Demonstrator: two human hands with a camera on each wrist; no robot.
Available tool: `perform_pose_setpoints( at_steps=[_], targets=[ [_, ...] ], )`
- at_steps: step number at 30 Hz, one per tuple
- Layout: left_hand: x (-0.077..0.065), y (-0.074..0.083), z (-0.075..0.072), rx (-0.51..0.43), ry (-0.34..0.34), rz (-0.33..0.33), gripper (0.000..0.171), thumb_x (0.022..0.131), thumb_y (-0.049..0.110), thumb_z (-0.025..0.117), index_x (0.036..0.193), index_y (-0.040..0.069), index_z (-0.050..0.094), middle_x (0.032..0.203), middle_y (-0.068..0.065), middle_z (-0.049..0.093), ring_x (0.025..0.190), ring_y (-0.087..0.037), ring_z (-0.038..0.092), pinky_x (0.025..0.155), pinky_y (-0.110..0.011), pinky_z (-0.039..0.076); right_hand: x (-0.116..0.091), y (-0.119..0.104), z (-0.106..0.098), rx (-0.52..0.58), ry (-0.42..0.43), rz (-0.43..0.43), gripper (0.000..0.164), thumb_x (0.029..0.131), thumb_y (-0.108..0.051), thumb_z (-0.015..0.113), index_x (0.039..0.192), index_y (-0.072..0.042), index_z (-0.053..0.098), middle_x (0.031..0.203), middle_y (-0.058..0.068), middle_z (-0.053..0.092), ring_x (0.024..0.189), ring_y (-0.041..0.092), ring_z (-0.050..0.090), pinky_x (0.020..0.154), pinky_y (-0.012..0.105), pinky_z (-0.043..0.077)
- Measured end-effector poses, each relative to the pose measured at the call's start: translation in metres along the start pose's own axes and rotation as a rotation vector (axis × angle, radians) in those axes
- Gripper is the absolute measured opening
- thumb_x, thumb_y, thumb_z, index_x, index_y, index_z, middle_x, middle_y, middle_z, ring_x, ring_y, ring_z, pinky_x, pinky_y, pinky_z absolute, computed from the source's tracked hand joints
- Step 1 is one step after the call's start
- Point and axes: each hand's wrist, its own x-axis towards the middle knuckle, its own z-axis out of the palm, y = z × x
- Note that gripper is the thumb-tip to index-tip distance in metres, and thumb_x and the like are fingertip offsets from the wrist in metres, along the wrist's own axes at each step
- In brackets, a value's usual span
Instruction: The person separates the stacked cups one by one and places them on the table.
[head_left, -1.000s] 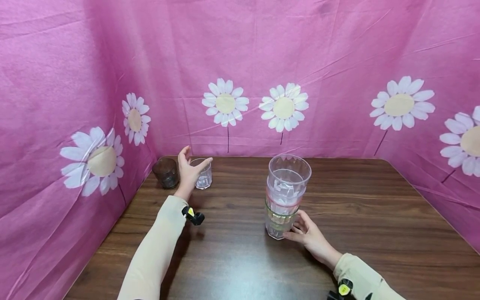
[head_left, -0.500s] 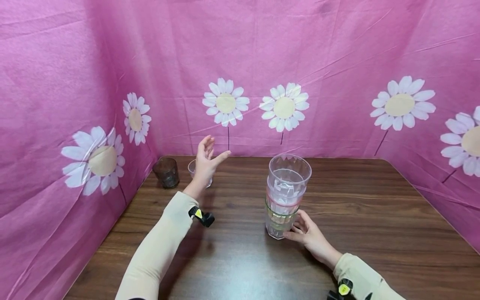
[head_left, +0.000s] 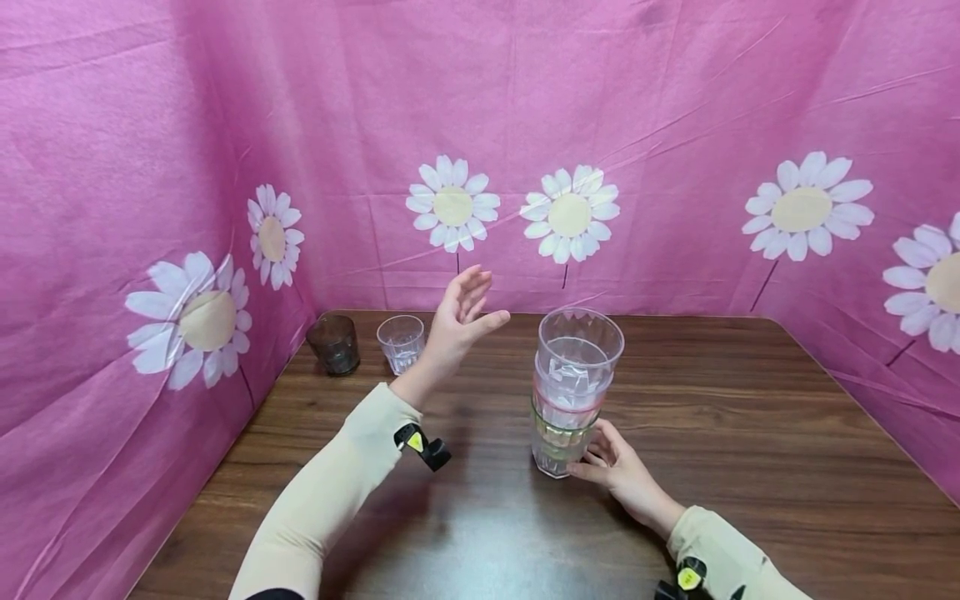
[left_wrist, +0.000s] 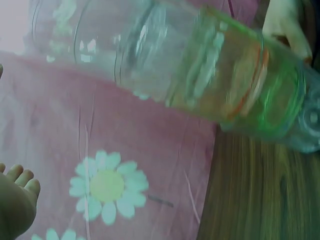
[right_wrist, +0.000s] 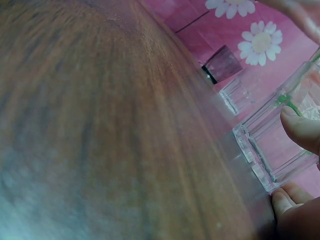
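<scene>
A tall stack of nested clear plastic cups (head_left: 576, 379) stands upright on the wooden table, some of them tinted pink and green. My right hand (head_left: 626, 482) grips the lowest cup from the right side; the right wrist view shows the thumb (right_wrist: 300, 127) against that cup's wall and fingers by its base. In the air left of the stack is my left hand (head_left: 456, 329), fingers spread and nothing in them. Behind that hand a small clear glass (head_left: 401, 340) stands on the table, with a dark smoky glass (head_left: 333, 343) to its left.
The brown wooden table (head_left: 712, 392) runs back to a pink cloth backdrop (head_left: 660, 108) printed with white daisies. This cloth closes in the left, back and right sides. Both sleeves carry black wrist-camera mounts.
My left hand has moved right, away from the small clear glass and toward the stack. The glass stays in its spot. My right hand and the stack have not moved.
</scene>
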Motion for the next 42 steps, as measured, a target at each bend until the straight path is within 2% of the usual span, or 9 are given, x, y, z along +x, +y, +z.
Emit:
perform_pose_setpoints(
  at_steps=[5, 10, 16, 20, 24, 28, 34, 42],
  targets=[
    [-0.004, 0.008, 0.016, -0.056, -0.103, -0.019, 0.081, 0.082, -0.004, 0.065, 0.151, -0.008, 0.022, 0.151, -0.028, 0.034, 0.143, -0.038, 0.031, 0.120, -0.041, 0.025, -0.001, -0.002, 0.001, -0.001, 0.004, 0.005, 0.058, 0.081, 0.008, 0.074, 0.127, -0.019, 0.051, 0.124, 0.009, 0.059, 0.110, 0.007, 0.059, 0.096, 0.017, 0.046],
    [-0.010, 0.017, 0.032, -0.087, -0.233, 0.000, 0.081, 0.079, -0.011, 0.064, 0.149, -0.011, 0.023, 0.151, -0.032, 0.033, 0.142, -0.042, 0.031, 0.119, -0.040, 0.029, 0.000, -0.001, 0.001, -0.008, 0.008, 0.009, 0.059, 0.081, 0.007, 0.074, 0.127, -0.018, 0.050, 0.122, 0.005, 0.059, 0.110, 0.007, 0.060, 0.096, 0.018, 0.047],
    [-0.016, 0.023, 0.047, -0.037, -0.339, 0.029, 0.085, 0.073, -0.021, 0.067, 0.147, -0.010, 0.028, 0.148, -0.030, 0.038, 0.138, -0.038, 0.039, 0.115, -0.037, 0.035, -0.001, -0.001, 0.001, -0.017, 0.009, 0.021, 0.060, 0.081, 0.006, 0.075, 0.128, -0.020, 0.050, 0.123, 0.008, 0.059, 0.110, 0.006, 0.060, 0.095, 0.018, 0.047],
    [-0.018, 0.024, 0.052, 0.027, -0.349, 0.028, 0.088, 0.069, -0.022, 0.073, 0.146, -0.008, 0.033, 0.146, -0.026, 0.043, 0.133, -0.032, 0.047, 0.113, -0.035, 0.038, 0.000, -0.001, 0.001, -0.019, 0.010, 0.030, 0.059, 0.081, 0.006, 0.075, 0.130, -0.014, 0.048, 0.126, 0.013, 0.058, 0.110, 0.006, 0.060, 0.096, 0.018, 0.047],
    [-0.018, 0.023, 0.054, 0.055, -0.338, 0.034, 0.088, 0.066, -0.024, 0.076, 0.144, -0.010, 0.036, 0.145, -0.026, 0.045, 0.133, -0.030, 0.049, 0.112, -0.034, 0.039, 0.000, 0.000, 0.001, -0.021, 0.003, 0.028, 0.059, 0.081, 0.005, 0.075, 0.132, -0.010, 0.047, 0.127, 0.016, 0.057, 0.110, 0.007, 0.060, 0.096, 0.018, 0.047],
    [-0.017, 0.020, 0.055, 0.086, -0.339, 0.025, 0.086, 0.067, -0.021, 0.078, 0.142, -0.010, 0.039, 0.143, -0.027, 0.048, 0.132, -0.028, 0.050, 0.111, -0.032, 0.041, 0.000, 0.000, 0.001, -0.024, 0.003, 0.023, 0.060, 0.081, 0.006, 0.075, 0.131, -0.011, 0.048, 0.126, 0.015, 0.058, 0.110, 0.007, 0.060, 0.096, 0.018, 0.047],
    [-0.018, 0.018, 0.054, 0.145, -0.331, -0.023, 0.080, 0.069, -0.014, 0.081, 0.140, -0.005, 0.046, 0.138, -0.023, 0.056, 0.126, -0.023, 0.056, 0.108, -0.029, 0.043, 0.001, 0.001, 0.001, -0.022, 0.002, 0.015, 0.059, 0.081, 0.006, 0.075, 0.130, -0.013, 0.049, 0.125, 0.013, 0.058, 0.110, 0.007, 0.060, 0.096, 0.018, 0.046],
    [-0.016, 0.016, 0.053, 0.167, -0.317, -0.028, 0.077, 0.069, -0.010, 0.084, 0.138, -0.005, 0.050, 0.135, -0.019, 0.060, 0.123, -0.021, 0.059, 0.106, -0.028, 0.045, 0.001, -0.001, 0.001, -0.027, -0.002, 0.019, 0.057, 0.081, 0.006, 0.075, 0.129, -0.011, 0.049, 0.125, 0.013, 0.059, 0.110, 0.007, 0.060, 0.096, 0.018, 0.046]
  ],
)
